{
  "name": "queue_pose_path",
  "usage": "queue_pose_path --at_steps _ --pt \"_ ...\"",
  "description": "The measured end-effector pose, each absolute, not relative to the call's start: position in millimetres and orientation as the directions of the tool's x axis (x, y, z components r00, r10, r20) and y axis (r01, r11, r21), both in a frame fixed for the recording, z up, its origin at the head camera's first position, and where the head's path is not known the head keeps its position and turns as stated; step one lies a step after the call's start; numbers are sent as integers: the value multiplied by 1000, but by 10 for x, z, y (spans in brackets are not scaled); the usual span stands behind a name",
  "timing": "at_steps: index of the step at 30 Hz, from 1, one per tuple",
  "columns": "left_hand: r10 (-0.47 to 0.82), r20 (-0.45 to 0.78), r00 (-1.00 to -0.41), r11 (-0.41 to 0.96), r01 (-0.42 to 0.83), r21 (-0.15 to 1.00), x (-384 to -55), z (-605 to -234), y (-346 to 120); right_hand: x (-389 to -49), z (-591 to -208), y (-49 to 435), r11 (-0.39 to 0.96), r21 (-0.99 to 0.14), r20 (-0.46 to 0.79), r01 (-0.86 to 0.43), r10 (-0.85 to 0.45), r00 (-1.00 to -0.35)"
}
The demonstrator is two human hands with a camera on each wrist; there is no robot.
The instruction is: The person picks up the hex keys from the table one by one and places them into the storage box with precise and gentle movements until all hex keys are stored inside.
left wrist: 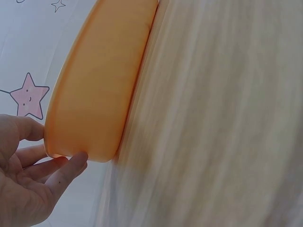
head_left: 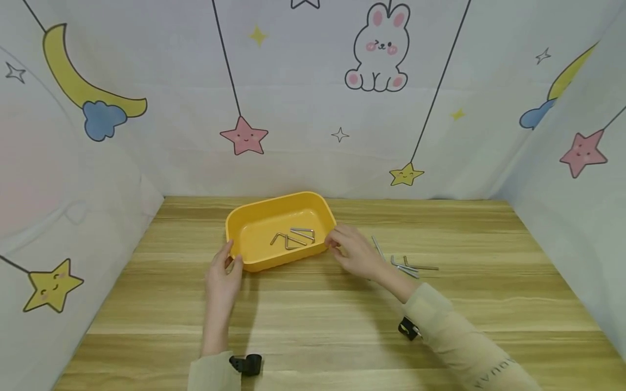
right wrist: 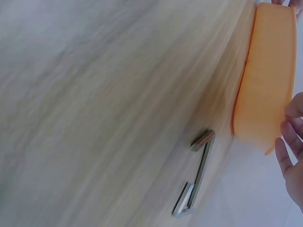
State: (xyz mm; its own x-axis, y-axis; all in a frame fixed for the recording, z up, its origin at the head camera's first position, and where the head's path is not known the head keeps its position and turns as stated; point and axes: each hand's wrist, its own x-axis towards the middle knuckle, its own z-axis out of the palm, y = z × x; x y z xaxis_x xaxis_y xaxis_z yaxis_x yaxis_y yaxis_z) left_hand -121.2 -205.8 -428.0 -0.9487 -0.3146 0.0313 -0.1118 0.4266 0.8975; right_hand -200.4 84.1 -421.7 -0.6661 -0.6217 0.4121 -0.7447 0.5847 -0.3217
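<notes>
A yellow plastic bin [head_left: 281, 259] with rounded corners sits at an angle on the wooden table. Several L-shaped hex keys [head_left: 295, 245] lie on its floor. My left hand [head_left: 225, 277] holds the bin's left end, thumb at the front corner and fingers along the side. At the opposite end, my right hand [head_left: 354, 252] grips the rim near the front right corner with bent fingers. In the left wrist view the thumb [left wrist: 71, 172] rests against the bin's end wall. More hex keys [head_left: 415, 267] lie loose on the table to the right of my right hand.
The wooden table [head_left: 313, 326] reaches back to a white cloth backdrop [head_left: 303, 163] printed with stars, moons and a rabbit. Cloth also hangs at the left and right sides. A black wrist strap mount [head_left: 246, 364] shows at the left sleeve.
</notes>
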Motion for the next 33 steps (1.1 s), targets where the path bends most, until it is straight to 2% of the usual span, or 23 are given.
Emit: queue_pose_path --at_steps 13,22,28,33 --pt "-318 39 -947 421 -104 901 -1217 -4285 -2050 -1995 -4311 1149 632 -304 301 -712 -646 -702" --pt "-318 30 -947 422 -113 900 -1208 -4270 -2047 -2009 -4390 1335 619 -251 303 -744 -680 -668" --pt "-322 30 -946 423 -115 899 -1206 -4264 -2046 -1996 -4432 1408 638 -268 254 -722 -676 -692" --pt "-318 33 -947 424 -111 899 -1206 -4265 -2047 -1994 -4452 1443 628 -257 267 -735 -685 -678"
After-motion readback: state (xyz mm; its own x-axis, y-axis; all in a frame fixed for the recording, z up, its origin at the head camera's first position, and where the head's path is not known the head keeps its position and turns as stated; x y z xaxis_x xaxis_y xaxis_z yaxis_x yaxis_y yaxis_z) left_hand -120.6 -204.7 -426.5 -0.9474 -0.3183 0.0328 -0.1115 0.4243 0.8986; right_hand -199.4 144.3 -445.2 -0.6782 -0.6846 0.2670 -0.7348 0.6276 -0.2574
